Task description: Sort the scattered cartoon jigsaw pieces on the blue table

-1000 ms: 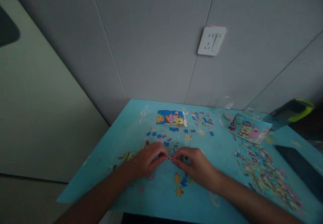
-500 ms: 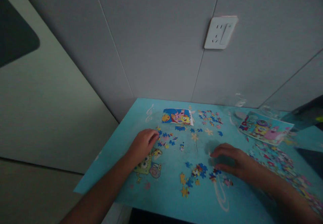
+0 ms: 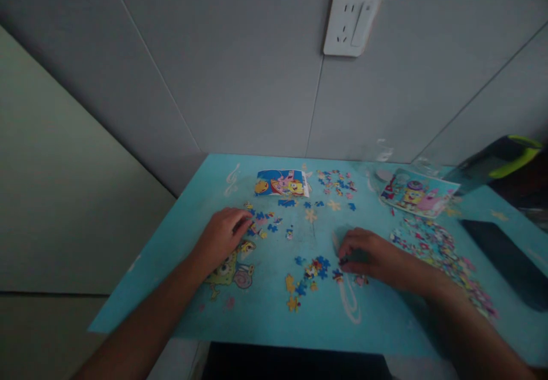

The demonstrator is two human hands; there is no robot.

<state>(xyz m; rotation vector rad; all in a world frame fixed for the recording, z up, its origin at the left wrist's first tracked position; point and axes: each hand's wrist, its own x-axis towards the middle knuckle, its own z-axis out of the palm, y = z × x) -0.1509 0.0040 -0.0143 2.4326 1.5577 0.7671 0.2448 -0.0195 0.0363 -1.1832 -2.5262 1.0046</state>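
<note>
On the light-blue printed table (image 3: 265,317) lie many small jigsaw pieces. My left hand (image 3: 222,236) rests near the left side, fingers curled, its fingertips touching a scatter of blue pieces (image 3: 265,220). My right hand (image 3: 370,254) lies just right of the middle, fingers bent and pinching at a dark piece beside a small cluster of joined blue and yellow pieces (image 3: 310,271). What, if anything, the left fingers hold is hidden.
A picture card (image 3: 280,183) lies at the back, with more pieces (image 3: 336,183) beside it. A second card (image 3: 417,193) and a big heap of pieces (image 3: 440,257) lie to the right. A dark flat object (image 3: 505,263) and a green-edged object (image 3: 496,160) are far right. A wall socket (image 3: 351,20) hangs above.
My hands, first joined at the middle over one piece, have parted: the left went to the blue scatter, the right to the cluster. The view has shifted and tilted downward.
</note>
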